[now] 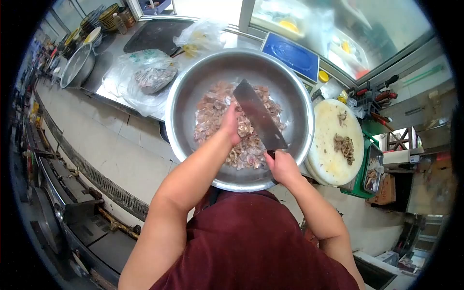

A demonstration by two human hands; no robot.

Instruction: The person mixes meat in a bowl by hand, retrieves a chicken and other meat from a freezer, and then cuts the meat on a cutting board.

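Note:
A wide metal basin (183,92) in front of me holds many small chopped pieces of pinkish-brown meat (208,116). My right hand (283,167) is closed around the dark handle of a cleaver (258,113) at the basin's right side. The broad blade slants up and left across the basin, above the meat. Beside the blade's left edge is my left hand (232,124), its fingers stretched upward and partly hidden. Some meat pieces lie between its palm and the blade.
On the right, a round white chopping board (333,130) carries a small heap of chopped meat (344,147). A green crate (360,188) with a tray stands beyond it. Left of the basin lie plastic bags (140,79) and a black tray (154,36). A blue-topped scale (291,54) sits behind.

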